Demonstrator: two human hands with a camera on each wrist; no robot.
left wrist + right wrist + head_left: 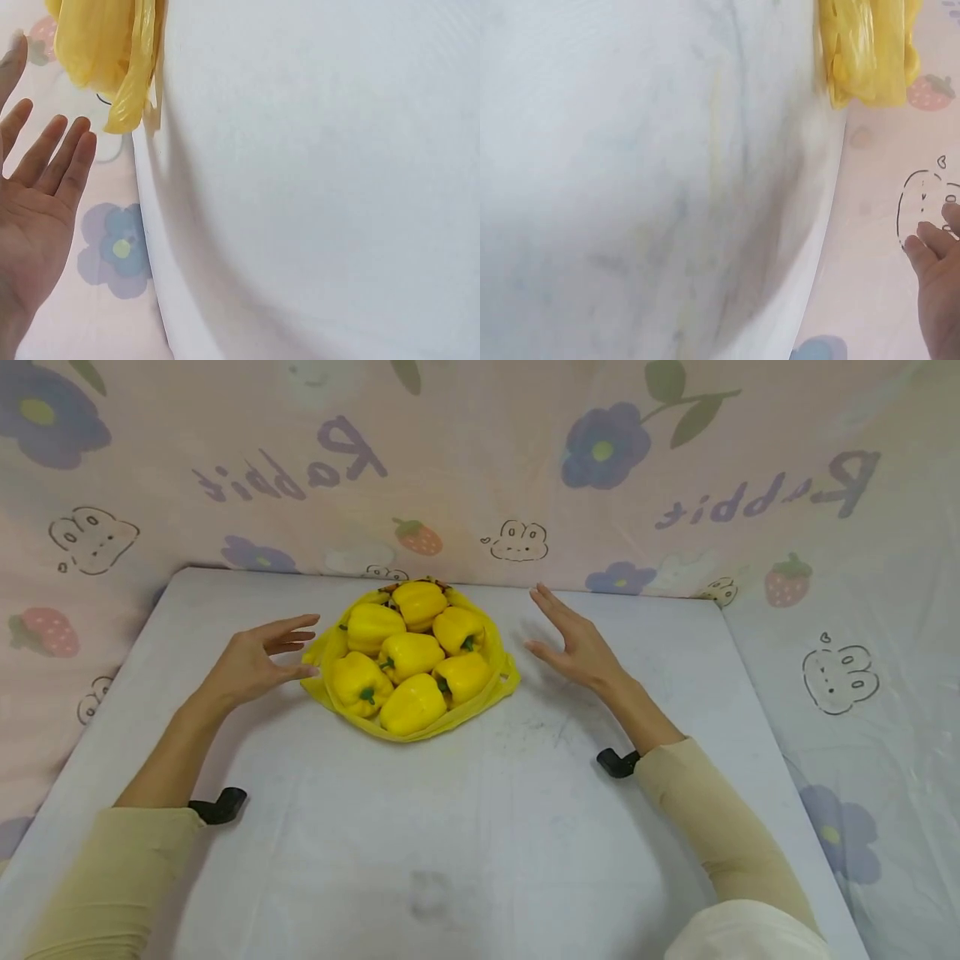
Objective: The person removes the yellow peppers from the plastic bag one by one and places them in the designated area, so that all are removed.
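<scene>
Soft, even light filled the head view, with diffuse shadows on the tabletop at left and right of the frame. The left wrist view showed it bright and washed out, a curved shadow running down left of centre. The right wrist view was hazy, with sheen on the yellow bag at upper right.

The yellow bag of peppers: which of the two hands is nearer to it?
Left. In the head view, the left hand has its fingertips right by the left edge of the bag; the right hand is off its right side, with a plain gap between.
</scene>
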